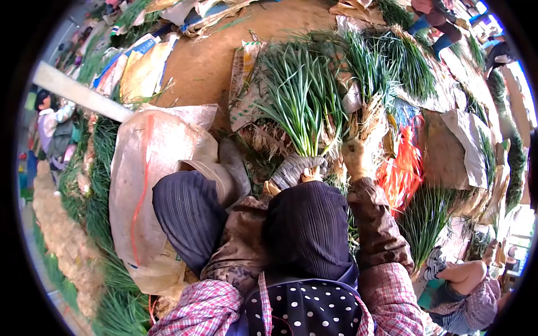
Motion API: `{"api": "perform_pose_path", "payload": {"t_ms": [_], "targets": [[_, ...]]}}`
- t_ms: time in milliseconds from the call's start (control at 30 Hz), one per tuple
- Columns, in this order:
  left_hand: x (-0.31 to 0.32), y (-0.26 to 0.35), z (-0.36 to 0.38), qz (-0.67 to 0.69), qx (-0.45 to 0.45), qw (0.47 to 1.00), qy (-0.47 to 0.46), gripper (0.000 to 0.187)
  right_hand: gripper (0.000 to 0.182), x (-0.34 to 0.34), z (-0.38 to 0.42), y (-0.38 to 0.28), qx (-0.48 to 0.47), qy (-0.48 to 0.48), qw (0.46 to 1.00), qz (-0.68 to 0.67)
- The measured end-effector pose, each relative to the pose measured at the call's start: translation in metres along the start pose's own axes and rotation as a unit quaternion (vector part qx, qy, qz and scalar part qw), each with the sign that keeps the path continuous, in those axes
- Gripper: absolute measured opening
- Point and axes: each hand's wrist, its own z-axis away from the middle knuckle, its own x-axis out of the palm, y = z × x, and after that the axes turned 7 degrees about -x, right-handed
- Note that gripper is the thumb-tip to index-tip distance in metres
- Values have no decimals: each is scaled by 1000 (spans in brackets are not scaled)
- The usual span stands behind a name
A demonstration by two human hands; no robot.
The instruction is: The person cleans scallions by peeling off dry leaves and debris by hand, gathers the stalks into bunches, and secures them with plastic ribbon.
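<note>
A bunch of green onions (302,95) fans out upright in front of my knees, its leaves pointing away from me. My left hand (296,169), in a grey glove, is closed around the bunch's lower stalks. The root ends are mostly hidden behind my knee. My right hand (357,158), in a yellowish glove, is just to the right of the bunch with its fingers curled. Whatever it grips cannot be made out. Past it lies a heap of more green onions (370,120), with pale, dry stalks towards me.
A large white woven sack (151,162) stands at my left. Red plastic strips (402,168) lie to the right, beside a brown sheet (445,151). More green onions (400,61) are piled at the back right. Other people sit at the lower right (468,299) and far left (53,123).
</note>
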Motion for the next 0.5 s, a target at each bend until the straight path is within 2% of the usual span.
{"api": "perform_pose_path", "payload": {"t_ms": [33,67,100,133,200,267,300,367,400,433,500], "targets": [[-8,-2,-6,-10,13,1000,-9,21,11,0,16,12,66,-162,984,36],[-12,-2,-9,-20,25,999,-20,20,10,-15,21,-3,129,-317,937,73],[-12,-2,-8,-37,67,997,-28,21,11,-14,34,5,106,-319,942,-7],[-16,-3,-12,-38,67,996,-38,20,14,-10,48,20,82,-320,940,-88],[-24,-8,-18,-45,77,995,-52,19,21,-15,43,11,165,-295,913,-227],[-16,-5,-11,-60,107,991,-59,19,28,-24,16,-15,368,-235,835,-335],[-9,-3,-6,-71,128,987,-61,19,37,-26,4,-26,349,-243,873,-238],[-4,-2,-2,-3,84,992,-93,20,38,-5,-7,-34,180,-172,968,-21],[-2,-1,0,32,62,992,-108,20,37,-2,-14,-44,94,-152,978,106],[0,4,3,-12,141,975,-170,27,33,11,-18,-35,112,-215,965,105],[-27,12,-24,16,172,956,-237,31,28,27,-18,-19,103,-199,971,80]]}}
